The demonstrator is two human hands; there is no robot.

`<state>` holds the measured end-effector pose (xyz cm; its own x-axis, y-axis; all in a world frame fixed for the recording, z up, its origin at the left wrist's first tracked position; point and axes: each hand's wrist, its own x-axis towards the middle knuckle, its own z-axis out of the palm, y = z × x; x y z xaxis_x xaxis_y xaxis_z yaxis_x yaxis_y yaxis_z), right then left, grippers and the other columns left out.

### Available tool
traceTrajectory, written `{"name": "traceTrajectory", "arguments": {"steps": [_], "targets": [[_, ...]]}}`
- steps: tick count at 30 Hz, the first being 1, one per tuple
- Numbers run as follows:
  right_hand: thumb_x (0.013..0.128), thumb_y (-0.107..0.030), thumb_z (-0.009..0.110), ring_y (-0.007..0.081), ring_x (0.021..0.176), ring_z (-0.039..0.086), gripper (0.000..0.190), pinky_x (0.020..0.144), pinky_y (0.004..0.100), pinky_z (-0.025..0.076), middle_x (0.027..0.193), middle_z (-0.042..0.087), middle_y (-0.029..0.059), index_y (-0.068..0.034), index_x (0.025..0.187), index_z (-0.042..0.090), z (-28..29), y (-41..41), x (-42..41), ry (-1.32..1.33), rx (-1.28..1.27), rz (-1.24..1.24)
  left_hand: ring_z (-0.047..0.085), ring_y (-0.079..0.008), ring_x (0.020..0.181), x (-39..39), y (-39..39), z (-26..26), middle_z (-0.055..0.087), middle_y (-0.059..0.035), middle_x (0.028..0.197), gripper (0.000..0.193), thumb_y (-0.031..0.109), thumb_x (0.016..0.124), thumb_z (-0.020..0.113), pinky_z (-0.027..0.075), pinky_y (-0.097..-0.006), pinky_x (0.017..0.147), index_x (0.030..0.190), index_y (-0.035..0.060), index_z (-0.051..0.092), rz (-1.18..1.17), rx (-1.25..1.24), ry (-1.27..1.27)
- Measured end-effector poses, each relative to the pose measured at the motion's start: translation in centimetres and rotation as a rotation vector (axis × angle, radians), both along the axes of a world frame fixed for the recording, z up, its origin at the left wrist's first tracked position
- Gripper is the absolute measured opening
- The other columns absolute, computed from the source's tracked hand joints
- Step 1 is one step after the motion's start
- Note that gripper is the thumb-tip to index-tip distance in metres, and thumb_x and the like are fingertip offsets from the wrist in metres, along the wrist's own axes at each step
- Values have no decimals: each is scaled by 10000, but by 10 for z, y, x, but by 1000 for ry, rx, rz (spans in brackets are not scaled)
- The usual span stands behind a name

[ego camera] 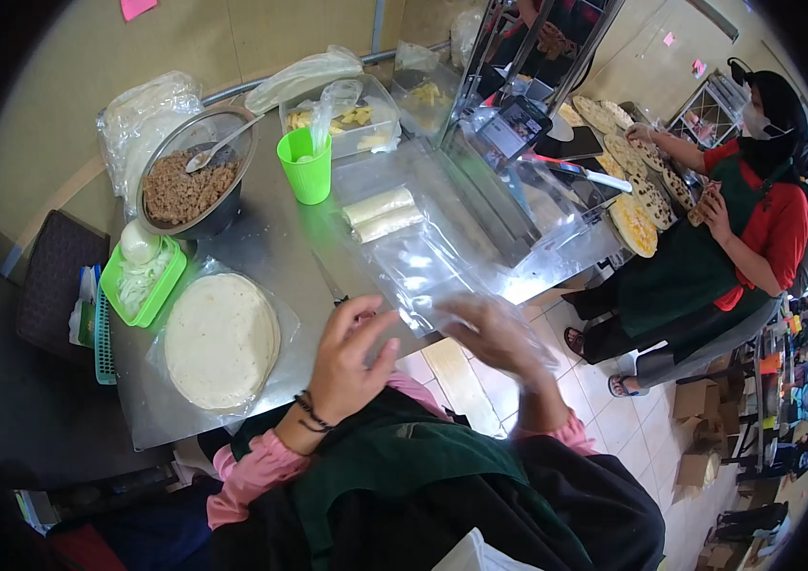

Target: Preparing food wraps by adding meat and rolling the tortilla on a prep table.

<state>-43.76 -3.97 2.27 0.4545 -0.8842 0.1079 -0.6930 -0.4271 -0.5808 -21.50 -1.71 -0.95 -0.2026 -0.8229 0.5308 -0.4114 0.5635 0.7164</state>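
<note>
My left hand (355,360) is raised over the table's front edge, fingers apart and nothing in it. Just under its fingertips is the dark handle of a knife (338,292). My right hand (493,332) is blurred above the near end of a clear plastic sheet (425,275); whether it grips the plastic cannot be told. Two rolled flatbreads (382,214) lie side by side at the sheet's far end. A stack of round flatbreads (222,341) rests on plastic to the left.
A steel bowl of minced filling (190,187) holds a spoon. Nearby are a green tray of sliced onion (143,275), a green cup (305,168) and a clear tub (379,107). A sealer-like metal frame (490,200) stands right. Beyond it a co-worker (739,207) handles topped flatbreads.
</note>
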Motion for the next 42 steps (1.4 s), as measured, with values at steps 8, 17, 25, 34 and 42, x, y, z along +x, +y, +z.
{"name": "traceTrajectory", "arguments": {"steps": [8, 17, 25, 34, 42], "targets": [[862, -98, 620, 271, 814, 646, 82, 695, 365, 503, 871, 662, 133, -20, 857, 643, 14, 19, 24, -692, 624, 813, 515, -325, 1027, 94, 47, 0, 543, -156, 1126, 239, 78, 770, 624, 408, -378, 874, 1001, 16, 624, 614, -47, -336], [831, -210, 552, 365, 879, 596, 253, 788, 410, 465, 914, 627, 222, 13, 903, 647, -37, -62, 240, -223, -199, 489, 498, -392, 1043, 184, 72, -33, 531, -232, 1147, 423, 236, 799, 642, 389, -455, 899, 1103, -43, 549, 862, 82, -303], [735, -298, 630, 318, 814, 609, 281, 708, 392, 477, 840, 635, 174, -40, 845, 648, -27, -135, 302, 272, -226, 564, 534, -342, 912, 199, 46, -25, 558, -152, 896, 366, 372, 760, 647, 394, -457, 773, 943, 55, 635, 1036, 362, -213], [703, -205, 704, 156, 729, 563, 242, 665, 298, 453, 765, 595, 59, -13, 836, 642, -18, -148, 310, 32, 305, 610, 543, -300, 899, 202, 40, -34, 562, -115, 904, 292, 256, 731, 670, 383, -428, 754, 943, 65, 609, 1019, 291, -54], [828, -117, 617, 177, 756, 586, 116, 674, 338, 464, 823, 600, 68, -54, 920, 587, -16, -130, 284, -129, 152, 871, 552, -293, 863, 209, 37, -38, 577, -102, 889, 268, 179, 702, 683, 416, -399, 754, 936, 68, 614, 995, 195, 59]]}}
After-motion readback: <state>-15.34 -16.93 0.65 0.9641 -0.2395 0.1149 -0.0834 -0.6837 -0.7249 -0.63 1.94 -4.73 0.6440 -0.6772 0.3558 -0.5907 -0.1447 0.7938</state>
